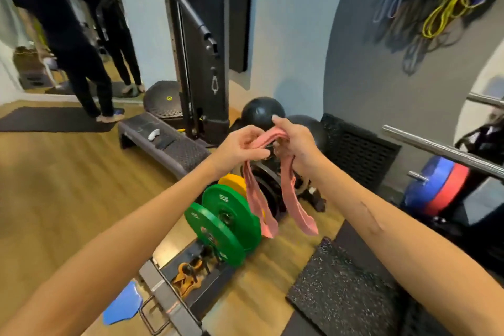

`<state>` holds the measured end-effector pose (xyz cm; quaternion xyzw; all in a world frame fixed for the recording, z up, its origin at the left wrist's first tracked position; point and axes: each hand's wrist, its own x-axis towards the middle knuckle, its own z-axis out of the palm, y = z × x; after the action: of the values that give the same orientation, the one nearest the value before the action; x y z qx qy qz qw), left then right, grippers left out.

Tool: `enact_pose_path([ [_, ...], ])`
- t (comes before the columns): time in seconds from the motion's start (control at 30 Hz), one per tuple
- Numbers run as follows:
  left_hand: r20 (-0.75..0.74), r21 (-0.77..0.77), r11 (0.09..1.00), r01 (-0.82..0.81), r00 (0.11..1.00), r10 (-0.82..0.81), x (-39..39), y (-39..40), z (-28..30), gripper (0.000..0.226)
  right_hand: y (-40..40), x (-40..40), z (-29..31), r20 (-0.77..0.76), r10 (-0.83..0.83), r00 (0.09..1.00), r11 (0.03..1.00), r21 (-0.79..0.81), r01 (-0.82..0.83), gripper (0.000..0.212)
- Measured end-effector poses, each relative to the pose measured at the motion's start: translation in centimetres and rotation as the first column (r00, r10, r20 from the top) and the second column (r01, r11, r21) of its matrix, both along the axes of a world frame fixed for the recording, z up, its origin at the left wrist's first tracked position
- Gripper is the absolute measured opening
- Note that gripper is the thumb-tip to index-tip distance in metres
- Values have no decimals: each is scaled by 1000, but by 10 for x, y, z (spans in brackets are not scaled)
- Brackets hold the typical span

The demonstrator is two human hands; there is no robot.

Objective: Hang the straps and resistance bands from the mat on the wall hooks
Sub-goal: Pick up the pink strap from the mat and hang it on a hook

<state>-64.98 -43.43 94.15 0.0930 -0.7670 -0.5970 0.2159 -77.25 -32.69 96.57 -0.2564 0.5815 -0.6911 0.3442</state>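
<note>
A pink resistance band (256,199) hangs between both hands at the middle of the view, its two loops drooping down in front of the weight plates. My left hand (240,147) pinches one end of the band and my right hand (293,144) grips the other end, the two hands close together. At the top right, several bands (441,8) in yellow, blue, black and grey hang on the grey wall; the hooks themselves are hidden behind them.
Green and yellow weight plates (229,215) stand on a floor rack below my hands. A black step bench (163,142), a cable machine (201,63) and two dark balls (261,113) lie ahead. A barbell (441,150) with blue and red plates juts in from the right. A person (68,43) stands far left.
</note>
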Motion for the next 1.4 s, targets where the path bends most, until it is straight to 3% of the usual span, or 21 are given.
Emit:
enact_pose_path([
  [0.13, 59, -153, 981, 121, 992, -113, -75, -5, -4, 38, 26, -63, -9, -125, -169, 978, 979, 90, 181, 43],
  [0.33, 199, -155, 899, 409, 904, -378, -171, -4, -1, 28, 63, -140, -10, -142, -378, 915, 910, 127, 396, 49],
  [0.43, 200, -152, 870, 468, 877, -437, -216, 3, -3, 26, 75, -177, -14, -106, -446, 889, 882, 117, 457, 49],
  [0.57, 153, -109, 834, 541, 838, -524, -281, -2, 9, 19, 83, -229, -9, 39, -363, 931, 930, 75, 360, 43],
  [0.67, 138, -109, 816, 568, 821, -554, -336, -9, 36, 16, 86, -284, 3, 189, -242, 952, 964, -63, 257, 41],
  [0.83, 39, -104, 830, 549, 836, -548, -436, -15, 82, 11, 75, -378, 43, 259, -119, 958, 977, -140, 159, 52],
  [1.0, -31, -48, 866, 498, 866, -499, -529, -18, 102, 31, 64, -471, 75, 236, -132, 963, 966, -188, 178, 43],
  [1.17, -121, 34, 903, 428, 899, -421, -612, -29, 105, 27, 42, -545, 85, 184, -207, 961, 949, -200, 243, 38],
  [1.27, -147, 113, 898, 426, 901, -409, -654, -47, 107, 25, 23, -584, 79, 80, -284, 955, 945, -147, 293, 34],
  [1.4, -162, 61, 870, 490, 865, -476, -706, -86, 103, 27, -8, -636, 72, -125, -351, 928, 934, -110, 339, 29],
])
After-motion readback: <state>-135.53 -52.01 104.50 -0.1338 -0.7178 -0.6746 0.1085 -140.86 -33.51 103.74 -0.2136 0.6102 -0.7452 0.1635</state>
